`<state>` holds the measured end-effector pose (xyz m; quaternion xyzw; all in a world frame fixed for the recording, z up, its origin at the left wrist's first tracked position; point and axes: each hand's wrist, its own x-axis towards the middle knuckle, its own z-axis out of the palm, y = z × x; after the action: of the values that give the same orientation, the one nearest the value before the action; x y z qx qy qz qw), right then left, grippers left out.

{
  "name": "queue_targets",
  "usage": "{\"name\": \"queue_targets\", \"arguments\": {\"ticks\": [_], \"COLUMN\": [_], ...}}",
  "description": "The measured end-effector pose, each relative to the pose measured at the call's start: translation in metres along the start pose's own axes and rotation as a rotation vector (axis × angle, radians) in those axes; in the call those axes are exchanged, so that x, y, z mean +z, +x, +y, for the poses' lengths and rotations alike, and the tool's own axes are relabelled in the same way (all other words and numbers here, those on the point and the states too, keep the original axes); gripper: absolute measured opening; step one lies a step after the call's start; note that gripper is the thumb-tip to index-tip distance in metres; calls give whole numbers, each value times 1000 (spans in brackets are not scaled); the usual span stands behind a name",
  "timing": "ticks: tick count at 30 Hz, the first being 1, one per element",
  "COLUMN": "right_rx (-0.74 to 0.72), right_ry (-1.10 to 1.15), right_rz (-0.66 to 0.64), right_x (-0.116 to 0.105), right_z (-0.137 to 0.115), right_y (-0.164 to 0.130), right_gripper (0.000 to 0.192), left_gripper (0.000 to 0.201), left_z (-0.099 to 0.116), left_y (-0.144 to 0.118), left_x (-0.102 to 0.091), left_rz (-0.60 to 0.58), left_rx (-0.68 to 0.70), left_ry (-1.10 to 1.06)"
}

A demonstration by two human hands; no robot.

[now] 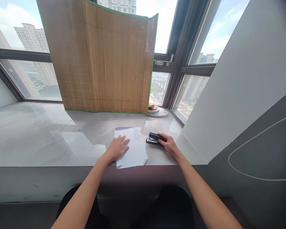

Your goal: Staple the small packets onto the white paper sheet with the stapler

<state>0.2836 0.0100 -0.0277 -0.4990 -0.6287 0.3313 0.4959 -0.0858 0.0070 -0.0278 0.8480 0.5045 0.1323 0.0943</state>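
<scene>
A white sheet of paper (135,152) lies near the front edge of a grey window ledge (38,140). My left hand (118,148) rests flat on the sheet's left part, fingers spread. To the right of the paper, a black stapler (153,139) lies on the ledge. My right hand (169,144) has its fingers on the stapler's rear end, gripping it. Some faint print or staples show near the paper's top edge.
A bamboo mat (105,60) stands upright against the window behind the paper. A stack of small plates (156,110) sits by the window corner. A white slanted wall (228,95) closes off the right side. My dark-clad legs are below the ledge.
</scene>
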Motion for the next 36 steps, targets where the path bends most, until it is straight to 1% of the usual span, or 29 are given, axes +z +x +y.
{"name": "queue_targets", "arguments": {"ticks": [3,7,10,13,14,16,19,22,27,32,36], "right_rx": [-23,-58,-174,-336,-384,-454,-507,-525,-521,-490,-426], "right_ry": [-27,-34,-100,-243,-289,-359,-424,-458,-510,-692,-851], "right_rz": [-55,-166,-225,-232,-237,-245,-252,-246,-248,-253,-211], "right_x": [9,22,32,41,44,47,49,51,51,53,62], "right_z": [-2,-6,-10,-13,-13,-13,-12,-14,-17,-22,-32], "right_y": [7,16,16,12,11,10,10,10,10,8,5], "right_gripper": [42,40,41,47,48,50,54,57,57,54,61], "left_gripper": [51,47,45,52,54,54,54,56,57,54,54], "left_z": [0,7,14,20,23,27,33,38,42,40,38], "left_y": [-2,-2,5,14,16,18,18,18,20,19,18], "left_x": [-2,-9,-17,-19,-18,-14,-5,1,3,5,9], "left_rz": [9,7,14,-48,-79,-114,-99,-81,-65,-43,-9], "left_rx": [58,124,188,319,354,379,371,390,381,391,393], "left_ry": [-17,-14,-13,-27,-27,-18,-21,-33,-42,-58,-66]}}
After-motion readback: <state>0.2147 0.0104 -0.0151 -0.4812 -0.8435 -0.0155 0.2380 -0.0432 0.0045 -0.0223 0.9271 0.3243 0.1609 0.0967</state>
